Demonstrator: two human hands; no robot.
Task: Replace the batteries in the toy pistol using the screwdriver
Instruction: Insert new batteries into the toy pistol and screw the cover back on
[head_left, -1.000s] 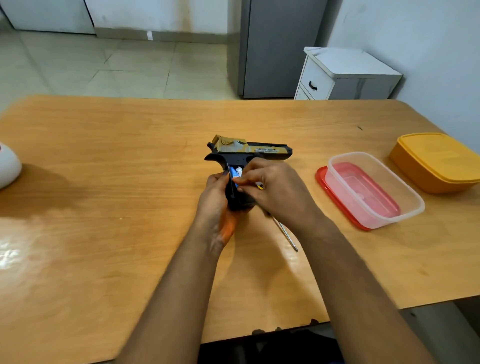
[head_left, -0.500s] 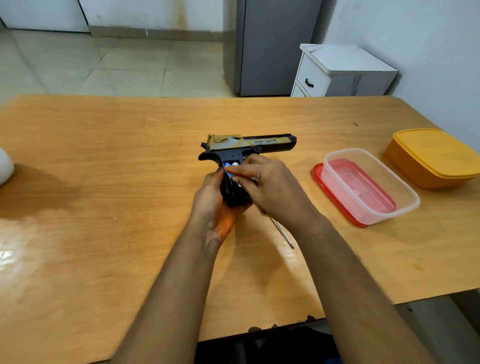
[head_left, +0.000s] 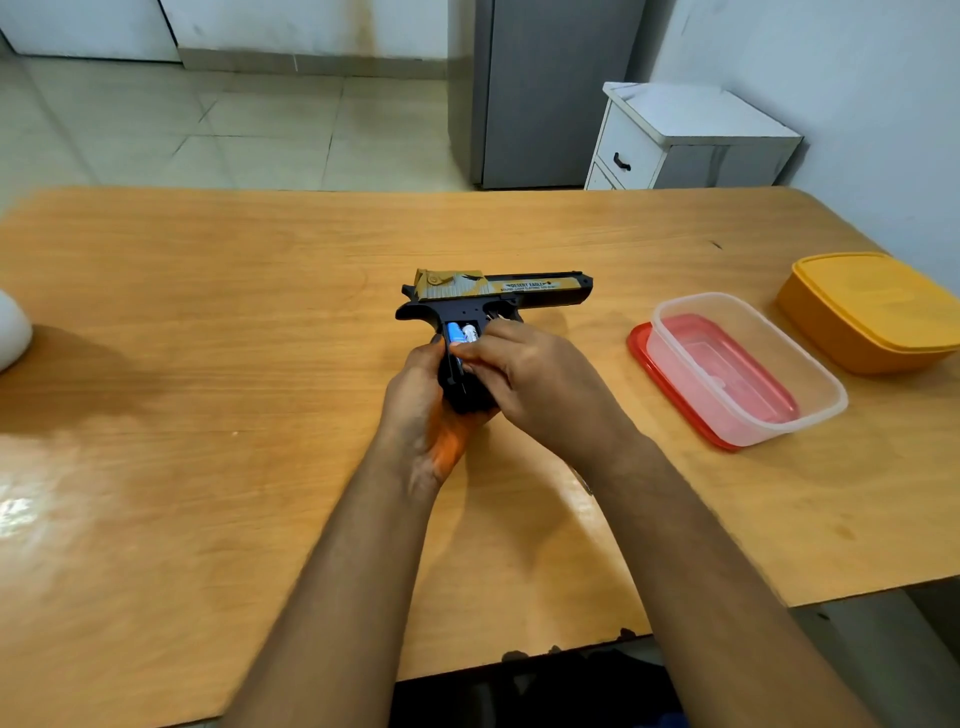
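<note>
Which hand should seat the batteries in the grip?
Probably the right hand: its fingertips already lie on the batteries in the open grip of the toy pistol. The left hand holds the grip steady.

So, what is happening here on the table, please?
A person is working on a toy pistol lying on its side on the wooden table. The left hand grips the pistol's handle, while the right hand presses its fingertips at the open battery compartment, where two batteries are visible. No cover is on the compartment yet. A clear container sits at the right.
</note>
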